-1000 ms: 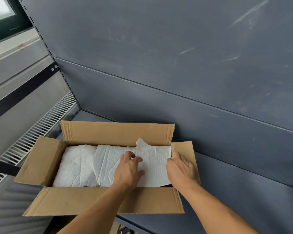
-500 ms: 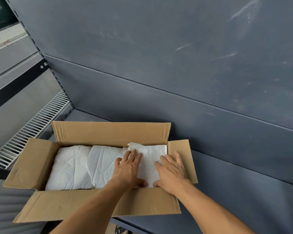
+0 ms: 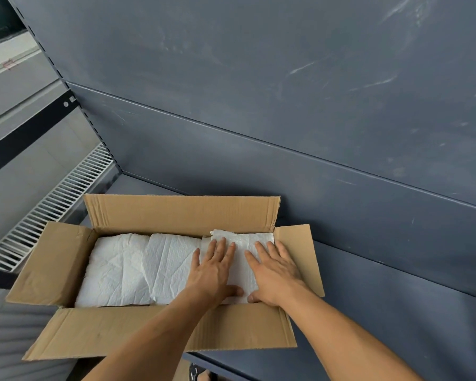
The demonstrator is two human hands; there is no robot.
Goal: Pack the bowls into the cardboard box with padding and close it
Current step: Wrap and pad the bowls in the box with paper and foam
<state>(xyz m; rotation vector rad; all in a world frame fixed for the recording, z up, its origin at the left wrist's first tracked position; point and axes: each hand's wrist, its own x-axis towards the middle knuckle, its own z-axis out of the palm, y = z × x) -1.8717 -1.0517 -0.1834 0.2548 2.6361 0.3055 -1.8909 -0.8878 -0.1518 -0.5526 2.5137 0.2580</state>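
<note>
A brown cardboard box (image 3: 182, 213) stands on a dark blue-grey shelf with all its flaps folded outward. White sheets of padding (image 3: 127, 268) cover its whole inside, and no bowl shows beneath them. My left hand (image 3: 213, 273) lies flat on the padding at the right part of the box, fingers straight and spread. My right hand (image 3: 275, 273) presses flat beside it, near the box's right end wall, thumb at the near edge.
The shelf's back panel (image 3: 286, 105) rises right behind the box. The shelf surface (image 3: 396, 312) runs on to the right. A white slatted grille (image 3: 52, 204) and a grey floor lie to the left, below the shelf's edge.
The raised corner of the right padding sheet has been laid down. Both hands went from curled at the sheet's edges to flat on top of it.
</note>
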